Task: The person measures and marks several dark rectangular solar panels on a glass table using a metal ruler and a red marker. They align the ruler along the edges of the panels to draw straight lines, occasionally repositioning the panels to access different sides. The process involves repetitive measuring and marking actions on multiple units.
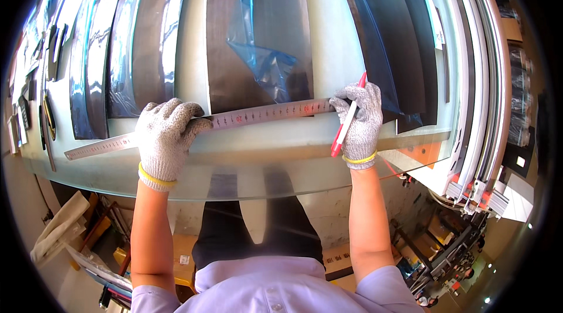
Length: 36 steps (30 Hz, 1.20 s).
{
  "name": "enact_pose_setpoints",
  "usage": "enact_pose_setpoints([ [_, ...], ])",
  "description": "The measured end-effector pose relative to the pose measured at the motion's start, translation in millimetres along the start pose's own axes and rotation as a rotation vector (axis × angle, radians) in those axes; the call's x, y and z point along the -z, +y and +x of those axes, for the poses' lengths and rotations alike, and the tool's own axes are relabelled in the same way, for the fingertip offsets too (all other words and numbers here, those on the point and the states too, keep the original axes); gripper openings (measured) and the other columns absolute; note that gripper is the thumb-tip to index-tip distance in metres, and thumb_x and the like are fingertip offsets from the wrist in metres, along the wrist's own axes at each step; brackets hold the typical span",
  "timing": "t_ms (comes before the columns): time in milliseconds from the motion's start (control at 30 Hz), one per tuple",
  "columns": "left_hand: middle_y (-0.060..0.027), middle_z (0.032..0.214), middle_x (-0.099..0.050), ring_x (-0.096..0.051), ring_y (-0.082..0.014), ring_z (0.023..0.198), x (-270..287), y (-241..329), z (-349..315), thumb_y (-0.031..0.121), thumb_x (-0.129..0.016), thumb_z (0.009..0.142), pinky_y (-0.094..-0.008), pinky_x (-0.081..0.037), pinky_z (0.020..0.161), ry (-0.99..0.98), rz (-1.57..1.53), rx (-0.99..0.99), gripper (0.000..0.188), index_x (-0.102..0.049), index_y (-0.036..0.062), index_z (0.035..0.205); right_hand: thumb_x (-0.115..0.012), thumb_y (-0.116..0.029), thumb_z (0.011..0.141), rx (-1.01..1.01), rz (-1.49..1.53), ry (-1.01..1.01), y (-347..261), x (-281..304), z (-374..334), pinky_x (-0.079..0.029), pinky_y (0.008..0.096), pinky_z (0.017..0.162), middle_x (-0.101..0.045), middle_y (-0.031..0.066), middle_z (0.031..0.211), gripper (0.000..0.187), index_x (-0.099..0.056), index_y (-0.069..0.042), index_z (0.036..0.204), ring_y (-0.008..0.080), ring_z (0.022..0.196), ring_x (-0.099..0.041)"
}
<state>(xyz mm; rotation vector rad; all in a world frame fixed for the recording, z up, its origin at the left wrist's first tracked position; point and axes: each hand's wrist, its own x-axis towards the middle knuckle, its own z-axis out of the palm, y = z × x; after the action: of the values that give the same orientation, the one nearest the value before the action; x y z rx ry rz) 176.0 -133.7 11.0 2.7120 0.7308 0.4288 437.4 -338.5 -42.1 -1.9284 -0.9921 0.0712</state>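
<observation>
A metal ruler spans between my two gloved hands, slanting up to the right across the near end of a dark brown sheet. My left hand, in a grey knit glove, grips the ruler left of the sheet, and the ruler's left end sticks out past it. At the ruler's right end my right hand, gloved too, pinches the ruler and also holds a red and white marker pen slanting across the fingers. Crumpled blue protective film lies partly peeled on the sheet.
More dark strips with blue film lie left and right on the glass tabletop. A knife and other tools sit at the far left. Metal rails run along the right side. Cardboard boxes stand below the table.
</observation>
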Motion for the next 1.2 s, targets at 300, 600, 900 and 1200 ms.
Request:
enact_pose_setpoints([
  [300, -0.0043, 0.078, -0.064, -0.062, -0.029, 0.079, -19.0, 2.8, 7.8, 0.031, -0.084, 0.078, -0.043, -0.044, 0.082, 0.073, 0.106, 0.077, 0.025, -0.069, 0.0107, 0.077, -0.089, -0.009, 0.068, 0.169, -0.208, -0.046, 8.2, 7.2, 3.8, -0.048, 0.0458, 0.091, -0.064, 0.0068, 0.095, 0.031, -0.075, -0.01, 0.096, 0.0331, 0.1, -0.059],
  [600, -0.0088, 0.083, -0.065, -0.062, -0.0324, 0.084, -21.6, 13.3, 6.7, 0.022, -0.079, 0.082, -0.0435, -0.047, 0.088, 0.035, 0.091, 0.166, 0.02, -0.069, 0.0056, 0.081, -0.092, -0.018, 0.066, 0.174, -0.221, -0.109, 7.0, 13.1, 2.5, -0.048, 0.0471, 0.091, -0.062, 0.0083, 0.096, 0.038, -0.074, -0.01, 0.099, 0.0343, 0.102, -0.058],
  [900, -0.0107, 0.084, -0.066, -0.062, -0.0347, 0.086, -22.2, 16.9, 7.8, 0.023, -0.079, 0.085, -0.0441, -0.046, 0.088, 0.011, 0.067, 0.209, 0.022, -0.069, 0.0037, 0.084, -0.09, -0.005, 0.067, 0.161, -0.222, -0.126, 4.9, 15.7, 1.4, -0.049, 0.045, 0.093, -0.063, 0.0088, 0.098, 0.038, -0.073, -0.008, 0.101, 0.0322, 0.104, -0.057],
  [1200, -0.0114, 0.085, -0.066, -0.062, -0.0356, 0.087, -25.0, 15.5, 7.1, 0.021, -0.079, 0.084, -0.0438, -0.046, 0.089, 0.007, 0.058, 0.232, 0.021, -0.068, 0.0024, 0.083, -0.091, -0.007, 0.068, 0.175, -0.212, -0.132, 7.4, 16.1, 1.1, -0.049, 0.0448, 0.094, -0.063, 0.009, 0.1, 0.037, -0.073, -0.008, 0.101, 0.0326, 0.106, -0.057],
])
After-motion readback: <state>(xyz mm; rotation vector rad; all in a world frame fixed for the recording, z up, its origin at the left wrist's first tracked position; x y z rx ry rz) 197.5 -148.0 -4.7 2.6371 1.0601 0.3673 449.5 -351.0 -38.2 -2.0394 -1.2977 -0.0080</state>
